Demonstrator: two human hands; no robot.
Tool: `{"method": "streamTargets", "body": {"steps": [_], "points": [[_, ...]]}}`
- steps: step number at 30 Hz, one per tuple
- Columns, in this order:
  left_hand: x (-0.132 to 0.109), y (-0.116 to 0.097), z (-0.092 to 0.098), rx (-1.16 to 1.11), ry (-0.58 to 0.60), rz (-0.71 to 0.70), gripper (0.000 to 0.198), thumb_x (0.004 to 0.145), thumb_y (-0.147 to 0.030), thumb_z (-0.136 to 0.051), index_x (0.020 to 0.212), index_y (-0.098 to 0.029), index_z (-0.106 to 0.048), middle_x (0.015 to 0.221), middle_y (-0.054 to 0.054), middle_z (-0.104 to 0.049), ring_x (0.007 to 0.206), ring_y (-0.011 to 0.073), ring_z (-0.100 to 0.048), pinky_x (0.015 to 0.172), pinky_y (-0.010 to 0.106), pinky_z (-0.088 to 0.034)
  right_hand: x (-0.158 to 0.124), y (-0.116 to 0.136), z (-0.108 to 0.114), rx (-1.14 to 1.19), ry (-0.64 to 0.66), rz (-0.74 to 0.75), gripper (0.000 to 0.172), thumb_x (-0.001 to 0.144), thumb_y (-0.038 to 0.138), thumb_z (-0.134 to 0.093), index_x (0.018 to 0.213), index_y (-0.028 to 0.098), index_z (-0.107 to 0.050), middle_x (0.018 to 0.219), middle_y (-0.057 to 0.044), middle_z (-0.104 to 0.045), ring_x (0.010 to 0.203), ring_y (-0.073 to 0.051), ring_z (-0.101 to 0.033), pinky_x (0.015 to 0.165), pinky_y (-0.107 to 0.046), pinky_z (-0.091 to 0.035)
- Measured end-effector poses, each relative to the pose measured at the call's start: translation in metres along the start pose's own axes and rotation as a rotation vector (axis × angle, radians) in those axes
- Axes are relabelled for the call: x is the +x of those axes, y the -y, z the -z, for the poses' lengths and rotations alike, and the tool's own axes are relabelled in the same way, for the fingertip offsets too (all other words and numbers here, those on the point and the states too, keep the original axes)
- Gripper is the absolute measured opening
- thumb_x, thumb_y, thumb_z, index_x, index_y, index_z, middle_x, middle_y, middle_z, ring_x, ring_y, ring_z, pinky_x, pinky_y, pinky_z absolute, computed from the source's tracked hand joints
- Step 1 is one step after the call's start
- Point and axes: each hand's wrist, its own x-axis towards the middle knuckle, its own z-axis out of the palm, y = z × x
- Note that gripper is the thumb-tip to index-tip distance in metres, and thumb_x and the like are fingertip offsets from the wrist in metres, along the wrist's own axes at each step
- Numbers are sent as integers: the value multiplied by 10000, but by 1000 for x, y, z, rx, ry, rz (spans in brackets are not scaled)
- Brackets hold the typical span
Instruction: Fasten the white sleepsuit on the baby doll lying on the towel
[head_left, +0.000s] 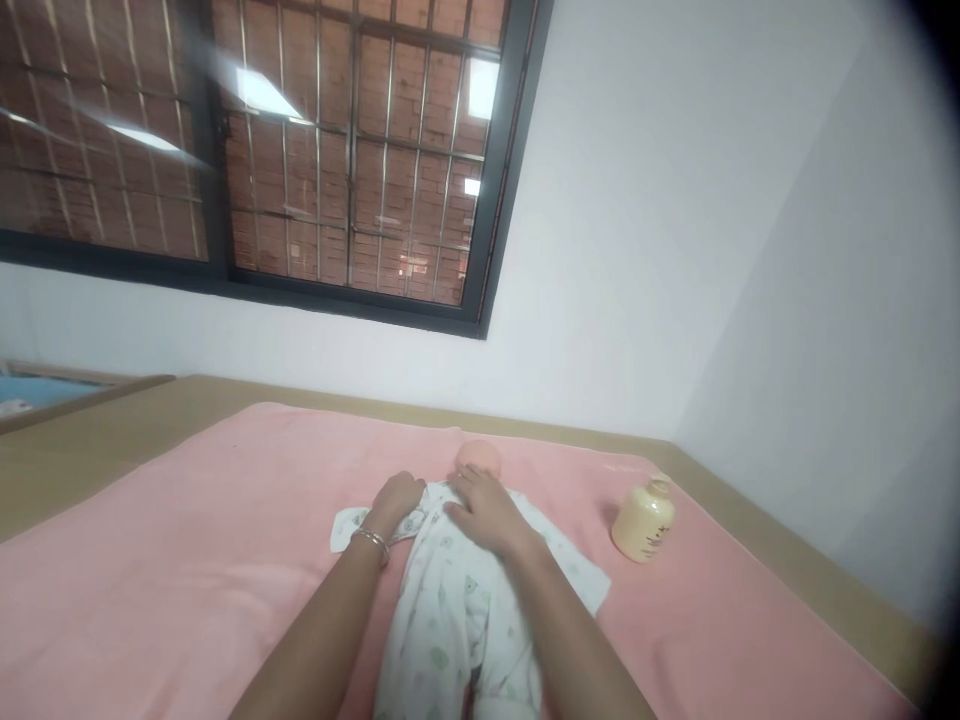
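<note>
A white baby romper (435, 600) with a small green print lies spread out, its legs toward me. Above its collar shows a smooth, rounded pink head (480, 457), apparently a doll's; the rest of it is hidden by cloth and fingers. My left hand (399, 500), with a silver bangle at the wrist, is closed on the romper's cloth near the left shoulder and sleeve. My right hand (486, 508) rests across the upper chest and collar, thumb apart from the fingers, fingertips by the head. Beyond my right forearm, the other sleeve (581, 570) stretches out sideways.
A pink blanket (225, 560) covers a wooden surface with a raised edge (315, 392). On the right of the blanket stands a pale yellow bottle (643, 522) with dark lettering. A white wall (622, 250) and a barred window (352, 150) rise behind.
</note>
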Motion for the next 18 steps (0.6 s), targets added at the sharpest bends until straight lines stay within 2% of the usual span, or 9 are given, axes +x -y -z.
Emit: {"method": "streamTargets", "body": {"steps": [3,7,8,13,15,18], "points": [[2,1,-1,0,-4,-14,363,826,-365,-393,920,-103,-626,1026,194,-642,937,259,-618,740,310,-427,-1,-2,1,13,-91,-34,544,878,424,-396,1369,191,-365,1461,-94,-257,1352,-238,-166,1081,-432,-97],[4,2,-2,2,4,-12,357,822,-366,-393,887,-106,-629,993,193,-651,909,255,-625,726,306,-425,-5,-7,4,43,117,-64,584,871,543,-355,1368,237,-368,1467,-81,-247,1354,-282,-142,1059,-480,-120],[4,2,-2,0,8,-8,358,820,-369,-391,888,-108,-628,989,190,-653,905,253,-625,724,304,-425,-5,-8,6,49,136,-67,589,872,557,-340,1370,242,-364,1466,-80,-250,1353,-282,-144,1057,-475,-127],[4,3,-1,20,-10,-25,373,818,-379,-379,908,-112,-624,1033,190,-642,936,246,-617,762,305,-417,-6,-7,10,-11,-82,-82,598,887,522,-331,1400,218,-295,1493,-68,-166,1370,-262,-42,1074,-435,-73],[2,1,0,33,-6,-15,379,819,-375,-374,916,-107,-623,1035,195,-641,938,250,-617,757,306,-421,-4,-5,6,-17,-52,-78,591,882,527,-344,1384,216,-329,1477,-82,-213,1361,-276,-76,1062,-454,-80],[-3,-3,4,61,-25,-12,400,825,-377,-355,936,-100,-621,1043,201,-636,945,259,-614,756,316,-429,-2,-5,2,23,15,-33,484,886,504,-360,1259,224,-490,1364,-93,-415,1292,-263,-262,1032,-438,-162]]}}
